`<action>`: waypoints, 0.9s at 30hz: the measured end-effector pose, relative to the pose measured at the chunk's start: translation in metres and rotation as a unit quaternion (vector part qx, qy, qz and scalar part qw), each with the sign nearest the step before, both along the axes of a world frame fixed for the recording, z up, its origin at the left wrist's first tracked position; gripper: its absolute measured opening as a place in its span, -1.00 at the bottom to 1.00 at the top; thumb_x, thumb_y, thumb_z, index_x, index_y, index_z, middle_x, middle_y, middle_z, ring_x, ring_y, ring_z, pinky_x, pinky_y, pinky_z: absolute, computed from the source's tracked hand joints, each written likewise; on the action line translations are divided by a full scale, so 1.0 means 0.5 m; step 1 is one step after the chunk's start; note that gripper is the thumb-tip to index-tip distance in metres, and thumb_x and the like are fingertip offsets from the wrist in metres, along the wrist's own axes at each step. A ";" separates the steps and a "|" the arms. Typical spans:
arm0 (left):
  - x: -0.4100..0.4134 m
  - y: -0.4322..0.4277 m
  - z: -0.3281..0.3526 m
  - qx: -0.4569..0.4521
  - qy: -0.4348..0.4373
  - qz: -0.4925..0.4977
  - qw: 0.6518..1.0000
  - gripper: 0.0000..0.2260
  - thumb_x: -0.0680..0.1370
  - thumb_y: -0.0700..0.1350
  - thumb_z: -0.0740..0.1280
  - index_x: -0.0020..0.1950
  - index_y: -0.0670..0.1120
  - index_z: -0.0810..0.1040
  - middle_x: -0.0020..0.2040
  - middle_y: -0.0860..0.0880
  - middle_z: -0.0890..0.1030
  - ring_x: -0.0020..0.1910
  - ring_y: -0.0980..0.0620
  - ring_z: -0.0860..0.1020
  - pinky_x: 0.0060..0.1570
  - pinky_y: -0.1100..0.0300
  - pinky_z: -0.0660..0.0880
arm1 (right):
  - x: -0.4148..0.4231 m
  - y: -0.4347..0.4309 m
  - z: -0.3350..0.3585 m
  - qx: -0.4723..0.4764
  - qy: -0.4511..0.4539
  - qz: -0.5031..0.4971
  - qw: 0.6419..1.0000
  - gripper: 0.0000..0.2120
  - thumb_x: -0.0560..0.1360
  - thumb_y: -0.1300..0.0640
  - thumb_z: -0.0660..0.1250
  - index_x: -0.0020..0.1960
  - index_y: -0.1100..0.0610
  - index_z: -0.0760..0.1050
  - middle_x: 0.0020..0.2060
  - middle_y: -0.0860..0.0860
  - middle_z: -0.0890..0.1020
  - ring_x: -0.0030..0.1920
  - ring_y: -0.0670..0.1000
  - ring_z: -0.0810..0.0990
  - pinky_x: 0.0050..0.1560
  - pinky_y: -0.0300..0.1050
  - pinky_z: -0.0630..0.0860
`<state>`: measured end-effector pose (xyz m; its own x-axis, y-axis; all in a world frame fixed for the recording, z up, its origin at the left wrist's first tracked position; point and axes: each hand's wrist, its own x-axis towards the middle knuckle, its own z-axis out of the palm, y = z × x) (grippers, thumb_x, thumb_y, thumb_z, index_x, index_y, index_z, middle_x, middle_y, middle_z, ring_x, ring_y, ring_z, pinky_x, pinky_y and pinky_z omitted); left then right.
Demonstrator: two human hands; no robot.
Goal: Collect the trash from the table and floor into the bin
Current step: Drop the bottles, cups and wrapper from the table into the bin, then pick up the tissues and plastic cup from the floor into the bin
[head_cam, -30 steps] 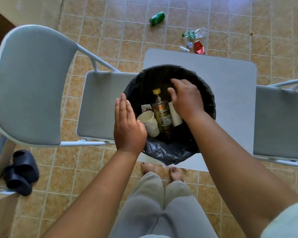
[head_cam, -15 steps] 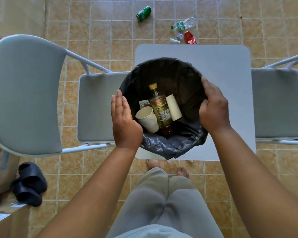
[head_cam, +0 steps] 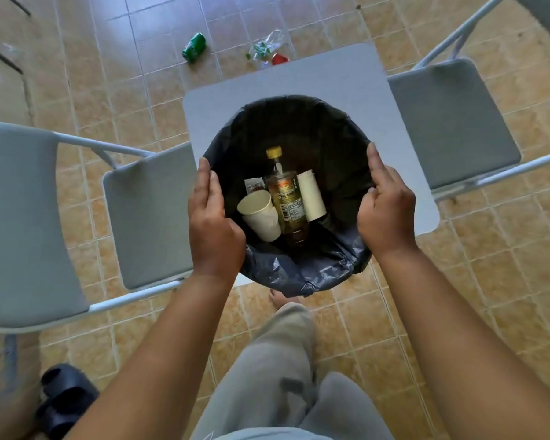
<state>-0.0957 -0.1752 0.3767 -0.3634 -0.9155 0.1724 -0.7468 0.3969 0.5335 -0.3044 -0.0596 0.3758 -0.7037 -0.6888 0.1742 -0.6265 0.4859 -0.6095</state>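
Both of your hands are on the bin, one at each side of its rim. Your left hand lies flat against the left side, fingers straight and pressed to the black liner, thumb toward the inside. Your right hand grasps the right side, fingers curled over the liner's edge. The bin sits at the near edge of the small grey table, and it overhangs that edge toward you, so whether it rests on the table or hangs in your grip cannot be told.

Inside the bin lie a paper cup at the left, a bottle with a yellow cap in the middle and a white cardboard roll at the right, all three touching side by side. A small printed packet shows behind the cup.

Beyond the far edge of the table, on the tiled floor, a green can lies on its side. Near it, just off the table's far edge, are a clear plastic wrapper and a red piece of trash partly hidden by the table.

Grey folding chairs flank the table: one on your left and one on your right. Dark sandals lie at the lower left.
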 end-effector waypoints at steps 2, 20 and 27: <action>-0.018 0.052 0.010 -0.001 0.002 -0.042 0.999 -0.37 0.37 -0.56 0.16 0.45 -0.32 0.29 0.52 -0.15 0.25 0.50 -0.08 0.22 0.45 0.31 0.09 | 0.001 0.086 0.012 -0.005 0.004 -0.041 0.999 -0.34 0.37 0.56 0.11 0.45 0.26 0.33 -0.16 0.18 0.54 -0.24 0.09 0.43 -0.17 -0.31 0.24; -0.089 0.593 -0.184 0.081 -0.056 -0.426 0.900 -0.34 0.30 -0.59 0.15 0.42 -0.40 0.28 0.49 -0.30 0.21 0.50 -0.23 0.17 0.45 -0.07 0.22 | 0.179 0.830 -0.184 0.027 -0.011 -0.379 0.925 -0.39 0.38 0.46 0.11 0.43 0.24 0.38 0.03 0.25 0.61 -0.08 0.11 0.51 -0.08 -0.17 0.38; -0.088 0.636 -0.481 0.090 -0.089 -0.536 0.835 -0.37 0.34 -0.56 0.18 0.43 -0.38 0.27 0.49 -0.31 0.22 0.49 -0.26 0.20 0.36 -0.20 0.31 | 0.293 0.905 -0.475 0.050 -0.054 -0.479 0.875 -0.44 0.44 0.34 0.08 0.43 0.19 0.39 0.09 0.24 0.62 -0.06 0.10 0.51 -0.07 -0.23 0.33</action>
